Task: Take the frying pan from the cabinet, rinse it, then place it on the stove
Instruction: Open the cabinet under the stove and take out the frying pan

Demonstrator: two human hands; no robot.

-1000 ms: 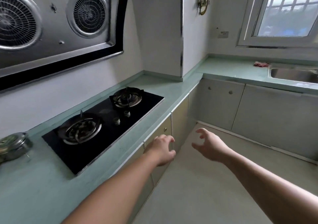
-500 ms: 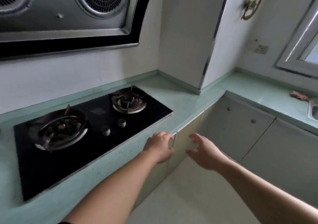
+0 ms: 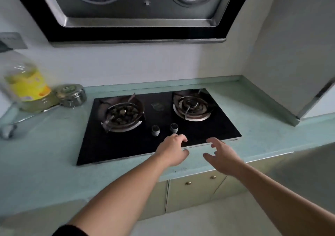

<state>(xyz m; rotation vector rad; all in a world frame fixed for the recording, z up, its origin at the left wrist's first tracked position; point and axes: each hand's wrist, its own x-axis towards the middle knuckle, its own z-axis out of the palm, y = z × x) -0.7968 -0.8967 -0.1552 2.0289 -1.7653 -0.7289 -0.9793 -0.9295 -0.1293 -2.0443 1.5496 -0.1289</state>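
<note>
A black glass stove [image 3: 208,132] with two gas burners and two knobs is set into the pale green counter [image 3: 45,154]. No frying pan is in view. Below the counter are cream cabinet doors [image 3: 190,196] with small brass knobs, all closed. My left hand [image 3: 172,149] hovers over the stove's front edge with fingers loosely curled, holding nothing. My right hand [image 3: 222,156] hovers over the counter edge just right of it, fingers spread and bent, empty.
A steel range hood [image 3: 141,9] hangs above the stove. At the left stand a large oil bottle with a yellow label [image 3: 27,87] and a round metal tin [image 3: 71,94]. A white wall column [image 3: 290,45] juts out at the right.
The view has swung left to face the stove squarely. Both hands rose from in front of the cabinet doors to above the counter and stove's front edge. The oil bottle came into view.
</note>
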